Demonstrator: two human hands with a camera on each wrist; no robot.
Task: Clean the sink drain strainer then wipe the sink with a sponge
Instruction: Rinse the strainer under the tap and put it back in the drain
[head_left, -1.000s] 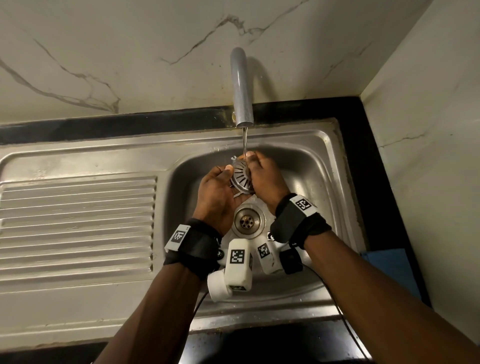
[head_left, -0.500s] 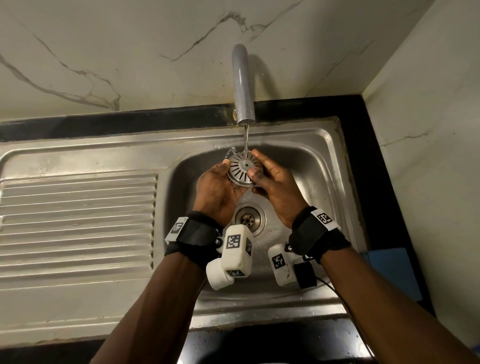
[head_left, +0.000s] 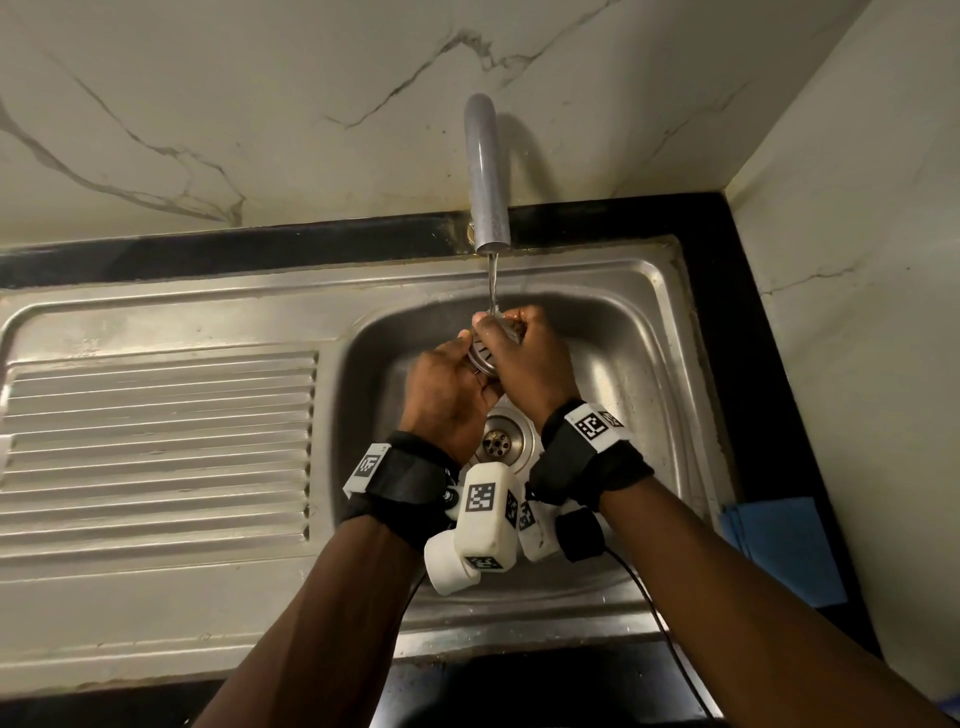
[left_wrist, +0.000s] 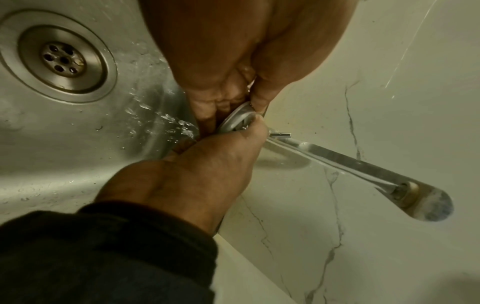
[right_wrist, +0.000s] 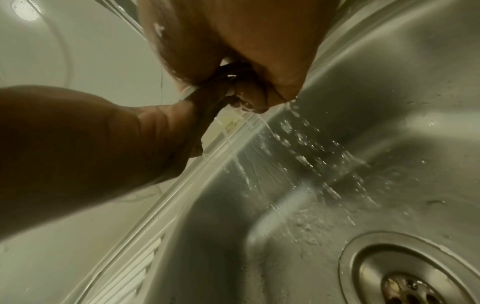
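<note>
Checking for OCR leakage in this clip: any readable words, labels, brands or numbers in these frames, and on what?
No readable text in any view.
Wrist bands and the white camera housing: black-and-white square fiducial markers only, patterns, no letters or digits.
Tap, sink, strainer: no brand or stamp visible.
Blue cloth: plain, no label seen.

**Around the basin**

A folded blue cloth (head_left: 784, 545) lies on the black stone counter (head_left: 727, 312) at the right, against the white marble-veined wall (head_left: 260, 104). A round ceiling light (right_wrist: 24, 10) glows overhead.
</note>
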